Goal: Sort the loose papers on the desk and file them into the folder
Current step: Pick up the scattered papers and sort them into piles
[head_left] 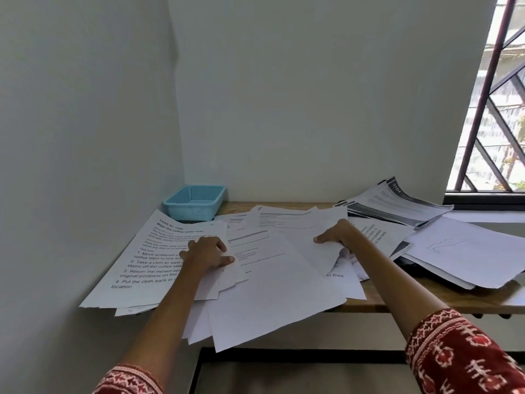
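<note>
The loose white printed paper sheets [272, 268] lie fanned across the brown wooden desk [377, 301], and their near edges overhang the desk's front edge toward the person. Taking the light blue perforated plastic basket [195, 201] at the desk's back left corner as landmark, the central heap lies in front of the basket and to its right. The left hand [208, 253] rests on the heap's left edge, fingers curled over the sheet margins with the thumb on top; whether it pinches or only presses cannot be told. The right hand [338, 234], further right of the basket, pinches a lifted, curling sheet by its right edge, thumb on top and fingers beneath. The heap's long axis runs roughly from the basket side toward the person, so it lies between both hands. A second stack of grey-banded printed papers [397, 204] lies far right of the basket, nearer the right hand. No folder is identifiable.
</note>
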The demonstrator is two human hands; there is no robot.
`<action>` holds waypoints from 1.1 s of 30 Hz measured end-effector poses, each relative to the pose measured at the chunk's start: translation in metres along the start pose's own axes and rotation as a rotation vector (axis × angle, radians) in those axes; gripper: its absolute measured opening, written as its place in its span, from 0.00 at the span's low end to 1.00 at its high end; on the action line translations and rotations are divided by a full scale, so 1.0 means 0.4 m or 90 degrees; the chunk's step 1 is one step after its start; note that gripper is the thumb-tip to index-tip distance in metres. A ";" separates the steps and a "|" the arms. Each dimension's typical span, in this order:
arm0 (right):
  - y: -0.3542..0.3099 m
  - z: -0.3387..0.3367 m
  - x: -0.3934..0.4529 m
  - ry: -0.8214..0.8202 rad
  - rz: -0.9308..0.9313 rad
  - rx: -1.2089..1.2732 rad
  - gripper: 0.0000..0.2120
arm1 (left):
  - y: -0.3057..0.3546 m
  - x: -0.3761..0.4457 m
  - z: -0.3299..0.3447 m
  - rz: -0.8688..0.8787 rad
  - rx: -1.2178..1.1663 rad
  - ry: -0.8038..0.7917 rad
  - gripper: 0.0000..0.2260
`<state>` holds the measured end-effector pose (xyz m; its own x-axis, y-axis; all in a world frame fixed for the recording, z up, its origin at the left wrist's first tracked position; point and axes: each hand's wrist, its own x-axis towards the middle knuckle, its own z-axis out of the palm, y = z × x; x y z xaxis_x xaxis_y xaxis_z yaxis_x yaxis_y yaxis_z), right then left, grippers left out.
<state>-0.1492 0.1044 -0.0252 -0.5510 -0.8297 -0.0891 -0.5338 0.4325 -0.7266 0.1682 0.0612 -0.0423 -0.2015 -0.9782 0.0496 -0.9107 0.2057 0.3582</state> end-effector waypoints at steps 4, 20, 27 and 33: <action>-0.010 -0.020 -0.018 0.049 -0.049 0.137 0.08 | -0.006 -0.002 0.007 0.006 -0.010 0.007 0.19; -0.058 -0.208 -0.082 0.472 -0.240 0.120 0.09 | -0.004 -0.018 0.011 0.007 -0.030 0.013 0.18; -0.069 -0.248 -0.113 0.630 -0.199 0.321 0.09 | 0.003 -0.029 0.008 0.007 -0.027 0.034 0.17; -0.079 -0.249 -0.118 0.640 -0.198 0.362 0.09 | 0.005 -0.040 0.013 0.014 -0.009 0.048 0.17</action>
<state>-0.1703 0.1649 0.0695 -0.8388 -0.1141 0.5324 -0.5123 -0.1658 -0.8426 0.1678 0.0776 -0.0474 -0.1934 -0.9727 0.1282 -0.9011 0.2278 0.3689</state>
